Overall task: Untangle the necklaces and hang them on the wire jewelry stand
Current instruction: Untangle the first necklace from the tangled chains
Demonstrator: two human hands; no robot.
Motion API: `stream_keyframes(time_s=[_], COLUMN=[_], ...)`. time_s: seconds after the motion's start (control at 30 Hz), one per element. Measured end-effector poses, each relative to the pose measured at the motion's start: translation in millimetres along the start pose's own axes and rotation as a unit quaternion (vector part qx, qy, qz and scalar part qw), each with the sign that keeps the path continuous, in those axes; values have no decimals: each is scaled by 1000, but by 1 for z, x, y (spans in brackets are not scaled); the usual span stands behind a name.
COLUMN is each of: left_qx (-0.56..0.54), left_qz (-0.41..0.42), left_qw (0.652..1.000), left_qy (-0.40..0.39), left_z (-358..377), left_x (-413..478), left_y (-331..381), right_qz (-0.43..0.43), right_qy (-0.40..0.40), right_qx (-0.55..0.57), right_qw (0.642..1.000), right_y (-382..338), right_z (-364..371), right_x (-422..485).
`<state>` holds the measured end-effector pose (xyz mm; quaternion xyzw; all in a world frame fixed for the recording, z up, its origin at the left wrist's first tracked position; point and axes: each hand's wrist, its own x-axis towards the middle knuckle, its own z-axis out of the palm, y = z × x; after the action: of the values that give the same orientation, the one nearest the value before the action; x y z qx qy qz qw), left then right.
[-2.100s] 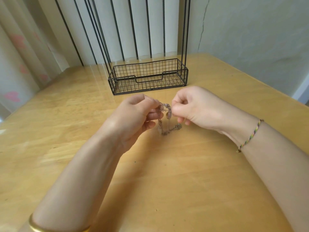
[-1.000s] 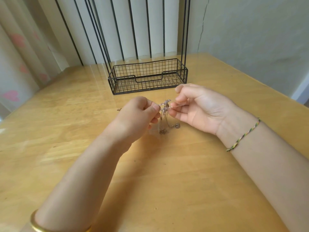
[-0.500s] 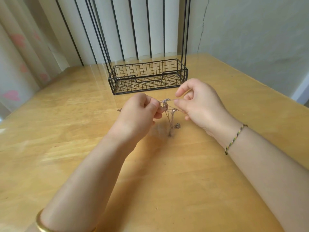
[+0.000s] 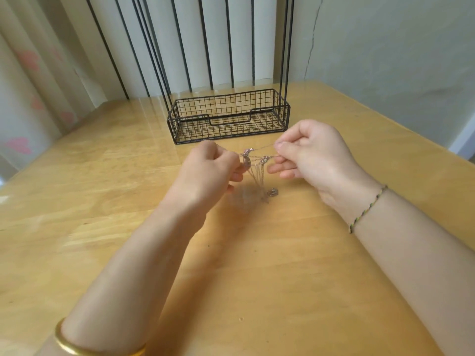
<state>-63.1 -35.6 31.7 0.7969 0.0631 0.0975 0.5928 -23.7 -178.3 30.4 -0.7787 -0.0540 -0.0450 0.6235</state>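
Note:
A tangle of thin silver necklaces (image 4: 257, 173) hangs between my two hands above the wooden table (image 4: 128, 201). My left hand (image 4: 208, 170) pinches the knotted part at its left side. My right hand (image 4: 311, 155) pinches a fine chain strand between thumb and forefinger and holds it taut to the right. Loose loops and a small pendant (image 4: 272, 193) dangle down to the tabletop. The black wire jewelry stand (image 4: 228, 116), a mesh tray base with tall upright rods, sits just behind the hands.
A curtain (image 4: 30, 73) hangs at the back left and a plain wall (image 4: 385, 47) stands at the right. The table's far right edge runs diagonally near the wall. Bare tabletop lies around the stand and in front of my forearms.
My hands have drawn slightly apart. The right hand turned and pulled one strand out to the right, so the chains now stretch between the hands and hang longer.

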Motion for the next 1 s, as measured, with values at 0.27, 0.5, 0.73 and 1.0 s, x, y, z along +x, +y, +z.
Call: stream_keyframes(time_s=[0.27, 0.5, 0.73, 1.0], left_qx=[-207, -137, -72, -169], left_qz=[-23, -16, -8, -9], left_qw=[978, 990, 996, 985], left_qy=[0, -21, -43, -27], left_z=[-3, -1, 3, 0], left_x=[3, 1, -1, -2], left_y=[2, -5, -7, -2], right_qz=[-56, 46, 14, 78], right_qy=[-44, -97, -74, -88], right_qx=[-129, 256, 265, 215], right_qw=[989, 961, 961, 970], right_y=[4, -7, -7, -3], right_z=[10, 6, 9, 2], right_x=[-5, -5, -8, -5])
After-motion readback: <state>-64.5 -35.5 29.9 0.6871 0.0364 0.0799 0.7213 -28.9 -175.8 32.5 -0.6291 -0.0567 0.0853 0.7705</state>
